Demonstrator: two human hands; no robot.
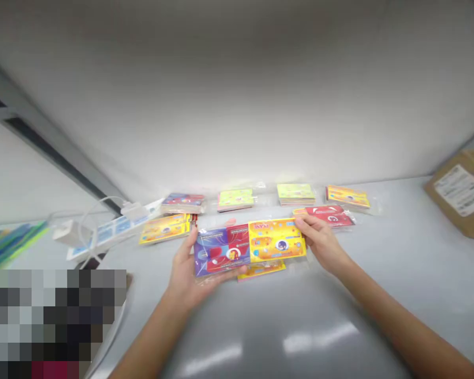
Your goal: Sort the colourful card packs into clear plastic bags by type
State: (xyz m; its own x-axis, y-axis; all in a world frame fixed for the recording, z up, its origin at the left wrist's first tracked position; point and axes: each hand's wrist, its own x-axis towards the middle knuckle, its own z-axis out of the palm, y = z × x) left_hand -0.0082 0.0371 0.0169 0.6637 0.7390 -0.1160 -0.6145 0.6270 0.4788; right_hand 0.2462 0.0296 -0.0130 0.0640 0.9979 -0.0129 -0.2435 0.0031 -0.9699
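My left hand (pixel 185 273) grips a purple-and-red printed card packet (pixel 221 252) in a clear plastic sleeve, thumb at its left edge and fingers underneath. My right hand (pixel 324 242) pinches the right end of a yellow printed card (pixel 278 241) with a small cartoon figure. The yellow card's left edge meets the purple-and-red packet; whether it is partly inside the sleeve I cannot tell. Below them on the table, partly covered, lies another yellow packet (pixel 263 270). Just beyond my right hand rests a red packet (pixel 331 217).
Along the wall lie a purple-red stack (pixel 182 202), two green stacks (pixel 236 198) (pixel 296 192) and an orange packet (pixel 348 196). A yellow packet (pixel 164 229) is at left, near a white power strip (pixel 118 229) with cables. A cardboard box (pixel 464 192) stands far right.
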